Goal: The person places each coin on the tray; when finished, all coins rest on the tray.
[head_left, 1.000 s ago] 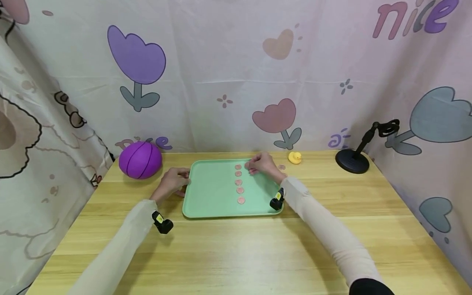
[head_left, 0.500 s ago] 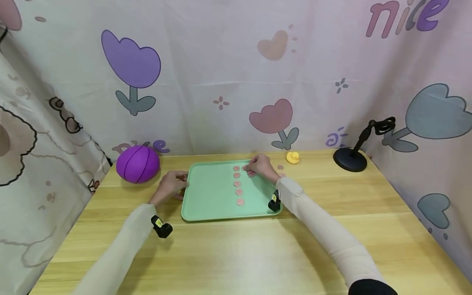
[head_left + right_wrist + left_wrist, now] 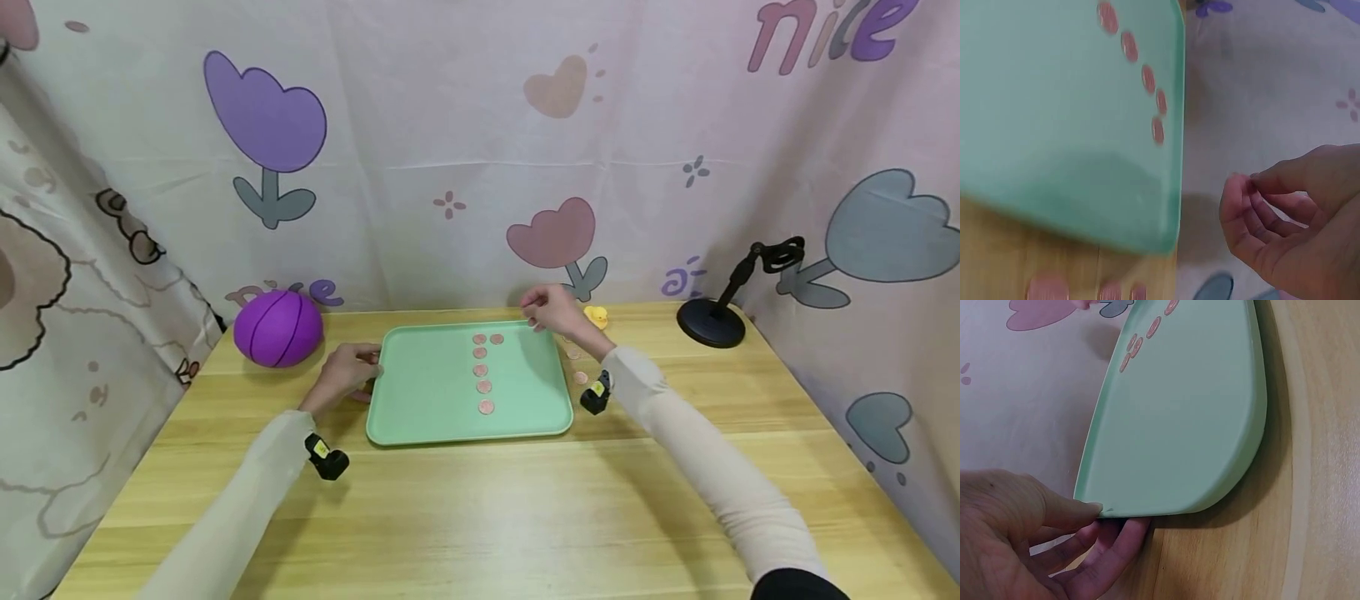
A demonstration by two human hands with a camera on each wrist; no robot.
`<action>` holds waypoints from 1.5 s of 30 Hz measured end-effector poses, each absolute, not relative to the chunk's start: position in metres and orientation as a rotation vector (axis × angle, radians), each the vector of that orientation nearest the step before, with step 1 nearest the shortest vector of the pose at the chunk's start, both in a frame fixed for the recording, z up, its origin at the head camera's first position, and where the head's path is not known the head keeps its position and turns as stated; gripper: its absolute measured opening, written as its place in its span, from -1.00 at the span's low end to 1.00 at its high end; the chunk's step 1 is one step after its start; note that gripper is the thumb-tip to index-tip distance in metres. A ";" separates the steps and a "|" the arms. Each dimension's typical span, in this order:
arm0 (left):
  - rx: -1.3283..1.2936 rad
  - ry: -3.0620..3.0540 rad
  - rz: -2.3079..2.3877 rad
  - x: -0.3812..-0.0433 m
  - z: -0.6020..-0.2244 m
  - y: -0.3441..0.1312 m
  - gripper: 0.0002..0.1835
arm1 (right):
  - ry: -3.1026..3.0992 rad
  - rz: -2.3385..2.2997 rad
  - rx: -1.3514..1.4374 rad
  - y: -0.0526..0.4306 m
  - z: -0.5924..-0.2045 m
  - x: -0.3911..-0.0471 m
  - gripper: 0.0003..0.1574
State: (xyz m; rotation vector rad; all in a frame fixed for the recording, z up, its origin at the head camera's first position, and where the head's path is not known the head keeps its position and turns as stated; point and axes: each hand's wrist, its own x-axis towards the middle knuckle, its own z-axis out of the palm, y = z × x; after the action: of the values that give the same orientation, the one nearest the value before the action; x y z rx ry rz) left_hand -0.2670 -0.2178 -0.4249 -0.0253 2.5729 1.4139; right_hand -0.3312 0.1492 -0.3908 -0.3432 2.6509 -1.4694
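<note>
A pale green tray lies on the wooden table. On it several copper-coloured coins form a column, and one more coin sits right of the topmost one. My left hand grips the tray's left end; the left wrist view shows the thumb on the rim and fingers underneath. Over the tray's far right corner, my right hand is raised. Its fingers are curled, thumb and index fingertip meeting in the right wrist view, with nothing visible between them.
Right of the tray, more coins lie on the table, partly behind the right hand. A yellow toy duck stands near the back edge. A purple ball sits back left, a black stand back right. A patterned curtain hangs behind.
My right hand has let go of the coin beside the top of the column and moved up and right, off the coins. My left hand keeps its grip on the tray.
</note>
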 end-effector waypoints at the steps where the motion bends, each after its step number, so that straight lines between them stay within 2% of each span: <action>1: -0.024 2.575 1.412 -0.267 -0.424 -0.218 -0.41 | 2.680 -1.455 -0.358 0.155 -0.390 -0.331 -0.79; 10: -0.048 2.563 1.415 -0.269 -0.423 -0.219 -0.41 | 2.905 -1.249 -0.391 0.195 -0.403 -0.323 -0.80; 19: -0.046 2.556 1.420 -0.269 -0.423 -0.220 -0.41 | 2.920 -1.016 -0.265 0.205 -0.421 -0.324 -0.70; 26: -0.036 2.581 1.398 -0.268 -0.425 -0.219 -0.41 | 2.930 -0.950 -0.208 0.202 -0.437 -0.321 -0.85; 29: -0.030 2.581 1.400 -0.267 -0.425 -0.219 -0.40 | 2.924 -0.949 -0.155 0.200 -0.437 -0.321 -0.85; 36: -0.040 2.594 1.393 -0.268 -0.424 -0.219 -0.41 | 2.911 -0.932 -0.175 0.198 -0.434 -0.316 -0.49; 38: -0.037 2.592 1.390 -0.268 -0.424 -0.219 -0.41 | 2.906 -0.985 -0.212 0.198 -0.435 -0.313 -0.53; 43: -0.037 2.580 1.391 -0.268 -0.424 -0.218 -0.40 | 2.974 -1.135 -0.294 0.200 -0.432 -0.308 -0.83; 45: -0.045 2.579 1.394 -0.267 -0.424 -0.218 -0.40 | 2.987 -1.183 -0.335 0.201 -0.430 -0.308 -0.89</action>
State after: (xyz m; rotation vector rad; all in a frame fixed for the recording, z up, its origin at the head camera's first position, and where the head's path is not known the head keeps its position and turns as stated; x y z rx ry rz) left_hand -0.2671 -0.2183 -0.4242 -0.0446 2.5794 1.3943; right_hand -0.3082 0.2008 -0.4299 -0.3352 2.9871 -1.1831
